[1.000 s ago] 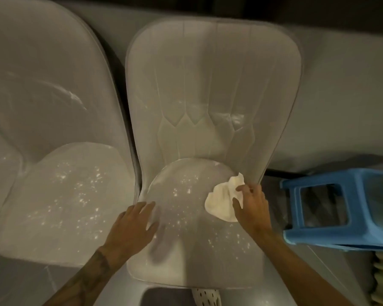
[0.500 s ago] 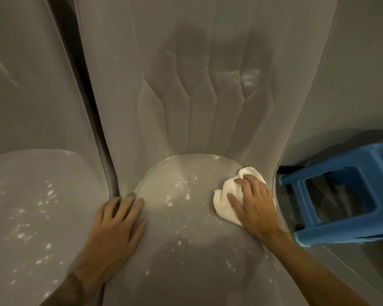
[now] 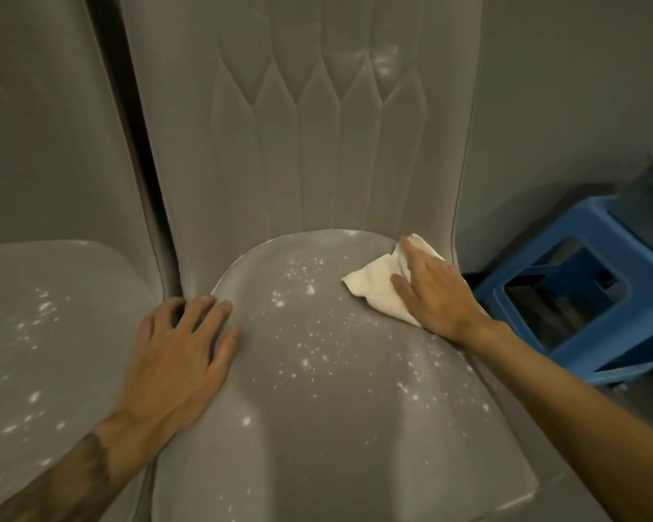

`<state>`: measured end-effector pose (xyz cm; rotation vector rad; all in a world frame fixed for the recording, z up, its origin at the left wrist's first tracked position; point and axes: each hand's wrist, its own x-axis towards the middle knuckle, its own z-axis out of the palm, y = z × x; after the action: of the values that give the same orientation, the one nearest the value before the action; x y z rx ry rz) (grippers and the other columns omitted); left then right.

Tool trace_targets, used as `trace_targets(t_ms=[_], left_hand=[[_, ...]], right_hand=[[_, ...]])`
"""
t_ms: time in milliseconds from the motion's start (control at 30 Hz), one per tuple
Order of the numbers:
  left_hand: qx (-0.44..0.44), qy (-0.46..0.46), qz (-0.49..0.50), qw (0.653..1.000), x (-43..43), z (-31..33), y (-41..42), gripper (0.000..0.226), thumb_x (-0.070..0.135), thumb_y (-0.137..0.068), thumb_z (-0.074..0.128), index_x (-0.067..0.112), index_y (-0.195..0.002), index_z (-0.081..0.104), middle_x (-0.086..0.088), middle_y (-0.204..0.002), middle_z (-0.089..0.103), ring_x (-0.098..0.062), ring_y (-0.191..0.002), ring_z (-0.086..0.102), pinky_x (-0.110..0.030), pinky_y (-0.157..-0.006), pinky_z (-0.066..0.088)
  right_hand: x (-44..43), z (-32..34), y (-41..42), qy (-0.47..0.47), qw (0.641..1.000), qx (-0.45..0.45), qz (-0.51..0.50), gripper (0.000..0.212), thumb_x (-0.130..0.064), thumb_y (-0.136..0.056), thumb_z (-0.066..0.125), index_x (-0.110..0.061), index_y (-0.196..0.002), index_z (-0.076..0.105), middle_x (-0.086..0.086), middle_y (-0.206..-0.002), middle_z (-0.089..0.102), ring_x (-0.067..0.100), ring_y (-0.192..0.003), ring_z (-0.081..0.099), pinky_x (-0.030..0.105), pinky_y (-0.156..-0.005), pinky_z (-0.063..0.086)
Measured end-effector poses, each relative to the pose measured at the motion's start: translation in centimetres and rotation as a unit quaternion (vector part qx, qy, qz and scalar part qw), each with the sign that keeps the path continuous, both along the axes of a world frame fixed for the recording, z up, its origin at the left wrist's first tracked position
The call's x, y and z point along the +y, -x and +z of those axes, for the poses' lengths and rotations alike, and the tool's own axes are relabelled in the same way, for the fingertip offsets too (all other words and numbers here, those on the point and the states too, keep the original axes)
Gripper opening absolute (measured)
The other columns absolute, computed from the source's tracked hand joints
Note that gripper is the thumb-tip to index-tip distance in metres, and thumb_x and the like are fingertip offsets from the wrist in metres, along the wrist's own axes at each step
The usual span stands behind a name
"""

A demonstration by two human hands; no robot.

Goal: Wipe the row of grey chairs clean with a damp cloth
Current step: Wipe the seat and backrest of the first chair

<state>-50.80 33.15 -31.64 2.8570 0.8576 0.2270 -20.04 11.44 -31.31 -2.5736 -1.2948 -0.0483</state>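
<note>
A grey padded chair point(image 3: 317, 389) fills the middle of the view, its seat speckled with white spots. My right hand point(image 3: 436, 292) lies flat with straight fingers on a white cloth point(image 3: 374, 284), pressing it onto the seat's back right corner by the backrest. My left hand point(image 3: 178, 348) rests flat with spread fingers on the seat's left edge. A second grey chair point(image 3: 46, 333), also spotted white, stands right beside it on the left.
A blue plastic stool point(image 3: 581, 295) stands close to the right of the chair, with stacked items on top at the frame's edge. A grey wall point(image 3: 562, 107) runs behind the chairs. A dark narrow gap separates the two backrests.
The view has closed in on the seat. My right hand went from bunching the cloth to lying flat on it, and slid it toward the back right corner. My left hand stayed put.
</note>
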Motion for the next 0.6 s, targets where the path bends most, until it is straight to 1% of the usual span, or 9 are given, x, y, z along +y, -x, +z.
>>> trace_targets(t_ms=[33, 67, 133, 167, 267, 367, 433, 533, 600], left_hand=[[-0.008, 0.001, -0.002, 1.0, 0.0, 0.0, 0.1, 0.063, 0.057, -0.104, 0.024, 0.02, -0.14, 0.061, -0.001, -0.14, 0.059, -0.034, -0.129, 0.046, -0.052, -0.109, 0.039], [-0.013, 0.004, -0.004, 1.0, -0.1, 0.0, 0.2, 0.063, 0.057, -0.104, 0.024, 0.02, -0.138, 0.061, 0.0, -0.139, 0.06, -0.034, -0.128, 0.046, -0.052, -0.108, 0.039], [-0.019, 0.005, -0.009, 1.0, -0.4, 0.1, 0.3, 0.062, 0.058, -0.104, 0.025, 0.021, -0.136, 0.061, 0.001, -0.137, 0.059, -0.033, -0.126, 0.046, -0.051, -0.107, 0.041], [-0.021, 0.003, -0.008, 1.0, -0.5, 0.1, 0.3, 0.061, 0.057, -0.104, 0.025, 0.021, -0.136, 0.061, 0.001, -0.136, 0.059, -0.033, -0.125, 0.046, -0.05, -0.105, 0.042], [-0.024, 0.003, -0.007, 1.0, -0.5, 0.2, 0.5, 0.06, 0.058, -0.103, 0.025, 0.022, -0.135, 0.061, 0.003, -0.136, 0.059, -0.032, -0.125, 0.045, -0.048, -0.105, 0.042], [-0.023, 0.01, -0.014, 1.0, -0.3, 0.2, 0.5, 0.064, 0.061, -0.103, 0.02, 0.024, -0.136, 0.06, 0.003, -0.136, 0.058, -0.032, -0.126, 0.045, -0.049, -0.106, 0.043], [-0.027, 0.006, -0.011, 1.0, -0.2, 0.0, 0.5, 0.065, 0.062, -0.102, 0.02, 0.023, -0.134, 0.061, 0.002, -0.134, 0.06, -0.032, -0.124, 0.047, -0.051, -0.104, 0.045], [-0.031, 0.0, -0.002, 1.0, -0.2, -0.1, 0.3, 0.062, 0.061, -0.102, 0.025, 0.023, -0.132, 0.064, 0.001, -0.131, 0.062, -0.033, -0.123, 0.05, -0.053, -0.102, 0.048], [-0.03, 0.001, 0.004, 1.0, -0.3, -0.1, 0.3, 0.06, 0.06, -0.101, 0.027, 0.024, -0.131, 0.064, 0.002, -0.131, 0.063, -0.033, -0.122, 0.05, -0.053, -0.101, 0.049]], right_hand=[[0.2, 0.1, -0.1, -0.024, 0.999, 0.004, -0.026, 0.041, -0.04, -0.103, 0.044, -0.014, -0.134, 0.042, 0.005, -0.125, 0.058, 0.027, -0.111, 0.057, 0.038, -0.093, 0.042], [0.9, 0.1, 0.0, -0.029, 0.998, 0.0, -0.053, 0.04, -0.037, -0.102, 0.045, -0.013, -0.134, 0.043, 0.006, -0.126, 0.058, 0.029, -0.112, 0.056, 0.038, -0.095, 0.042], [2.6, -0.2, 0.8, 0.016, 0.996, -0.009, -0.092, 0.044, -0.032, -0.103, 0.041, -0.012, -0.142, 0.044, 0.01, -0.14, 0.054, 0.031, -0.126, 0.051, 0.041, -0.107, 0.037], [3.6, -0.3, 1.6, 0.03, 0.995, -0.011, -0.092, 0.042, -0.031, -0.104, 0.038, -0.013, -0.141, 0.046, 0.011, -0.141, 0.054, 0.032, -0.127, 0.05, 0.043, -0.108, 0.036], [5.3, -0.7, 4.0, 0.016, 1.0, -0.026, 0.001, 0.035, -0.03, -0.102, 0.04, -0.018, -0.133, 0.051, 0.008, -0.133, 0.061, 0.032, -0.119, 0.054, 0.043, -0.102, 0.037], [3.9, 0.2, 3.4, 0.012, 0.998, -0.042, 0.049, 0.047, -0.04, -0.098, 0.051, -0.018, -0.14, 0.048, 0.006, -0.135, 0.057, 0.029, -0.121, 0.053, 0.043, -0.103, 0.039], [2.3, 0.5, 1.4, 0.024, 0.996, -0.089, 0.002, 0.048, -0.046, -0.096, 0.054, -0.017, -0.134, 0.053, 0.006, -0.13, 0.055, 0.03, -0.118, 0.051, 0.042, -0.101, 0.038], [1.8, -0.1, -0.4, 0.017, 0.996, -0.023, -0.084, 0.039, -0.035, -0.099, 0.053, -0.009, -0.129, 0.054, 0.013, -0.123, 0.051, 0.033, -0.111, 0.05, 0.039, -0.098, 0.037], [3.7, -0.6, -0.4, 0.025, 0.991, -0.026, -0.131, 0.035, -0.03, -0.1, 0.049, -0.005, -0.125, 0.052, 0.016, -0.125, 0.05, 0.034, -0.11, 0.048, 0.04, -0.095, 0.037]])
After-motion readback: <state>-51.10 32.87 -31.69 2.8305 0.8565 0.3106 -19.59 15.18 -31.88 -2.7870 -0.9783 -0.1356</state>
